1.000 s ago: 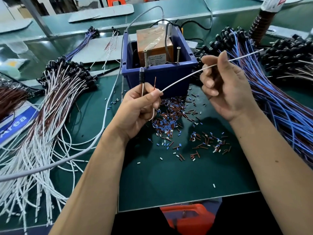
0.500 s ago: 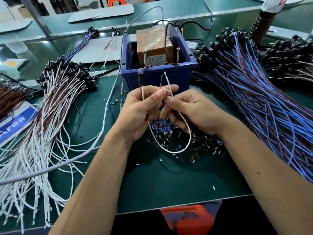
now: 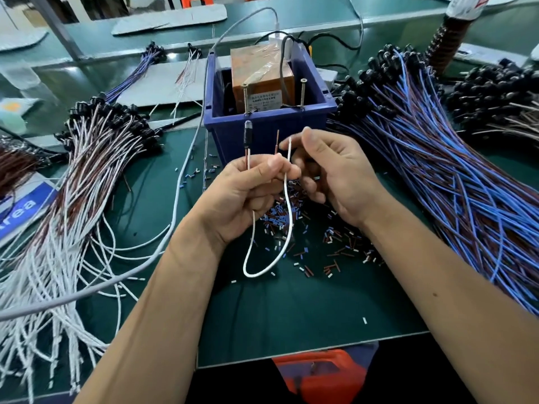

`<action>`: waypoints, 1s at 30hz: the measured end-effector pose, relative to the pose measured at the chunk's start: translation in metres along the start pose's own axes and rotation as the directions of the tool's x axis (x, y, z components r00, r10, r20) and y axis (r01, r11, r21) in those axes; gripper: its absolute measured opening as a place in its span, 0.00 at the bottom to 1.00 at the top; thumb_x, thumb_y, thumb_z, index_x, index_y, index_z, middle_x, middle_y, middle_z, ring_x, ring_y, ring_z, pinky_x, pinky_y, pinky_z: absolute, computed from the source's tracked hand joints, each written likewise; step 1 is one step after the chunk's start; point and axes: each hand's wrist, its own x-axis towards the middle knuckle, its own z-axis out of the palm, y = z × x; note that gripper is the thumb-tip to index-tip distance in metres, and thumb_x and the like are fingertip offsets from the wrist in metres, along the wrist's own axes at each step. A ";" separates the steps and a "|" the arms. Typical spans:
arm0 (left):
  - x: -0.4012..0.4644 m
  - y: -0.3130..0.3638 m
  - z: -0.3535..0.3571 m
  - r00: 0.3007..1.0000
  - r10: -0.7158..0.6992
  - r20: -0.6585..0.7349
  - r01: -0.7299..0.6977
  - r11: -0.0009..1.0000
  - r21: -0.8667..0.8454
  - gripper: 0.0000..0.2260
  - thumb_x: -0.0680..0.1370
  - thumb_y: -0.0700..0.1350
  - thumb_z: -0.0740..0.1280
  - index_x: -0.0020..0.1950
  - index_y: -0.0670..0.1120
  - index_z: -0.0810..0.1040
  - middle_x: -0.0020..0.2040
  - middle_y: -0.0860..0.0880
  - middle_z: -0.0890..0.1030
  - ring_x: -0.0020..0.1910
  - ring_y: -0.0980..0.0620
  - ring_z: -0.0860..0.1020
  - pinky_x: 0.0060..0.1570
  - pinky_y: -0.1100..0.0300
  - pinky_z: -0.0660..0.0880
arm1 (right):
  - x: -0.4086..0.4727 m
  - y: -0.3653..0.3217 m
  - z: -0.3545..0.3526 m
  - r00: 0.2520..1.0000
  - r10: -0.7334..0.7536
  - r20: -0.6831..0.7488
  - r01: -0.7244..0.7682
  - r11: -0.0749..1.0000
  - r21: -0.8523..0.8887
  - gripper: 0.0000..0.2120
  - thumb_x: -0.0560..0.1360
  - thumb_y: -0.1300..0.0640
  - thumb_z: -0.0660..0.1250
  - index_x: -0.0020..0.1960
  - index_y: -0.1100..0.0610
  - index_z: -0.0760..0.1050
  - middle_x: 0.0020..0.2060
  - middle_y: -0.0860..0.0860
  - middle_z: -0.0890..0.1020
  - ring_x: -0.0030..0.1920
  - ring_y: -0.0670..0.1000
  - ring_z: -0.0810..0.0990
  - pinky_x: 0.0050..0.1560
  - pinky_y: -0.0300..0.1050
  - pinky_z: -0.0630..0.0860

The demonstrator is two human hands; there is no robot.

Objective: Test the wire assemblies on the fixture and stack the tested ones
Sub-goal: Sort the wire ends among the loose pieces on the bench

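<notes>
My left hand [image 3: 248, 193] grips a wire assembly [image 3: 287, 217] in front of the blue bin. Its black connector [image 3: 247, 137] points up, a brown wire end stands beside it, and the white wire hangs in a loop below my hands. My right hand [image 3: 335, 176] pinches the white wire's free end near the top. The fixture [image 3: 261, 78], an orange block with two upright screws, sits inside the blue bin [image 3: 271, 126] just beyond both hands.
A pile of white and brown assemblies [image 3: 73, 199] fans out on the left. Blue and brown assemblies [image 3: 437, 170] lie heaped on the right. Cut insulation bits [image 3: 320, 237] litter the green mat. A grey cable [image 3: 175, 214] crosses the left side.
My right hand came in from the upper right and bent the white wire into a loop, bringing its free end up beside the brown end. Both hands rose slightly toward the bin.
</notes>
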 end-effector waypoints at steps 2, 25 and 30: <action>0.001 -0.002 0.001 1.000 -0.028 -0.003 0.028 0.999 0.024 0.14 0.80 0.45 0.64 0.40 0.46 0.87 0.32 0.55 0.78 0.19 0.63 0.62 0.21 0.72 0.53 | -0.001 -0.002 0.000 1.000 -0.021 -0.016 0.021 1.000 -0.018 0.12 0.84 0.53 0.65 0.47 0.56 0.84 0.33 0.52 0.75 0.25 0.46 0.69 0.21 0.37 0.61; -0.007 0.007 0.005 0.999 0.045 0.030 -0.044 0.999 -0.030 0.09 0.72 0.48 0.71 0.40 0.43 0.85 0.29 0.53 0.80 0.20 0.65 0.63 0.19 0.76 0.56 | 0.000 -0.009 -0.010 0.977 -0.064 -0.205 0.108 0.972 0.211 0.10 0.84 0.58 0.66 0.45 0.58 0.78 0.32 0.51 0.70 0.25 0.44 0.64 0.20 0.35 0.61; -0.003 0.009 0.004 0.960 0.207 -0.191 -0.205 0.978 0.029 0.11 0.79 0.44 0.68 0.42 0.45 0.88 0.35 0.49 0.78 0.24 0.61 0.59 0.22 0.70 0.55 | 0.001 -0.001 -0.010 0.996 0.026 -0.087 -0.021 0.998 0.059 0.21 0.70 0.35 0.74 0.37 0.53 0.79 0.28 0.50 0.73 0.23 0.46 0.67 0.20 0.35 0.62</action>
